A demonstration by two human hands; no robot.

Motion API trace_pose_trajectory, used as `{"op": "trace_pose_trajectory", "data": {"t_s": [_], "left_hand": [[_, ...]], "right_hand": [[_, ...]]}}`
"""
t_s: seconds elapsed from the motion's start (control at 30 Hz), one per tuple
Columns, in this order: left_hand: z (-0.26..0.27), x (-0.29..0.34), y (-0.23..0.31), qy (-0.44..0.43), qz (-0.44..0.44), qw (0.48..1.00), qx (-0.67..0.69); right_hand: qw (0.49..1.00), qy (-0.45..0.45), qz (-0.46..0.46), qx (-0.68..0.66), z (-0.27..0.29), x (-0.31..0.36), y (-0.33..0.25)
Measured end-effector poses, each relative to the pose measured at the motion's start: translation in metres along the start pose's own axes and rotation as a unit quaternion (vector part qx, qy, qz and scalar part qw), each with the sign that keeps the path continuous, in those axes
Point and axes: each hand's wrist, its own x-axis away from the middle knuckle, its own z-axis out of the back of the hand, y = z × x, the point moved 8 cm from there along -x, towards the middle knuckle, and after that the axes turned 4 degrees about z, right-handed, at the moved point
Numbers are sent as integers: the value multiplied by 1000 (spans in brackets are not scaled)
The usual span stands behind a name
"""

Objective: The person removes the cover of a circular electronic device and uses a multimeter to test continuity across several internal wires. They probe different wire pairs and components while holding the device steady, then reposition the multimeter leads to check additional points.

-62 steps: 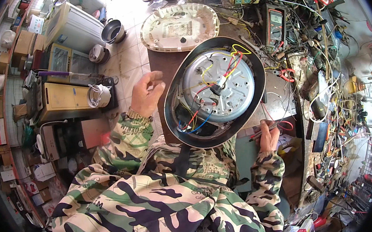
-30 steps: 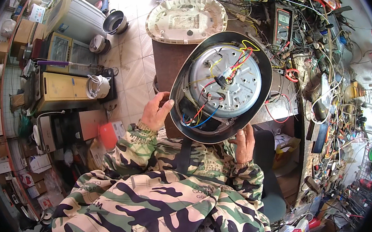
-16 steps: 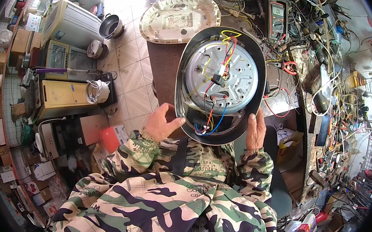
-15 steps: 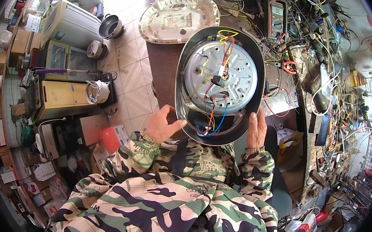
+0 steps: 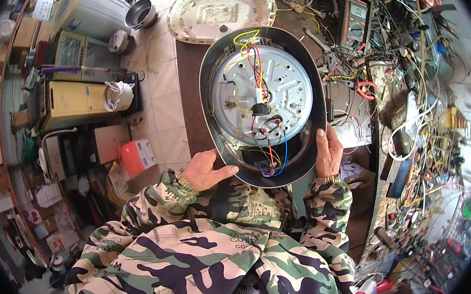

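Oval housing [image 5: 302, 164]: between both hands, open side up, metal disc [image 5: 286, 103] and wiring showing.
Turn: vs half a second ago its far end swings left; left grip sits nearer the body, right grip a touch farther out. Camera shifts too, so not all of the offset is housing travel.
Left hand [image 5: 207, 171]: closed on the near-left rim, thumb at the edge; fingers hidden, probably underneath.
Right hand [image 5: 328, 152]: closed on the right wall, thumb up along it. Two seconds back it holds probe-like leads; none seen in it now.
Upshot: both hands are taken up by the housing, neither on the wiring. My read: handling, not probing.
Blue wire [image 5: 285, 152]: inside the wall, between the grips.
Yellow loop [image 5: 246, 38]: far end, well ahead of left grip, up at the rim.
Left side: brown bench top [image 5: 188, 79] ahead of left grip, its edge, then tiled floor [image 5: 156, 81]. Most swing room.
Right side: tight. Red lead [image 5: 359, 128] just beyond right grip, red-handled pliers [image 5: 365, 90] farther ahead.
Far side: pale cover [image 5: 221, 12] ahead of left grip, near the rim; can't tell if touching.
Near side: camouflage clothing [image 5: 252, 206] right behind the grips, little pull-back.
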Motion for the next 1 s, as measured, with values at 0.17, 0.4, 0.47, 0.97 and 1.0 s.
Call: {"op": "trace_pose_trajectory", "data": {"t_s": [0.17,0.4,0.47,0.97,1.0], "left_hand": [[-18,13,-17,31,101,992,74],[-27,21,-5,131,68,969,199],[-31,21,-17,144,85,970,174],[-51,17,21,127,90,983,96],[-54,16,21,131,76,982,116]], "right_hand": [[995,-73,-37,-61,1,-10,5],[987,-148,-38,-50,-1,-9,-6],[984,-171,-36,-37,3,-7,-6],[978,-125,-110,-129,22,6,36],[976,-121,-116,-138,22,7,42]]}}
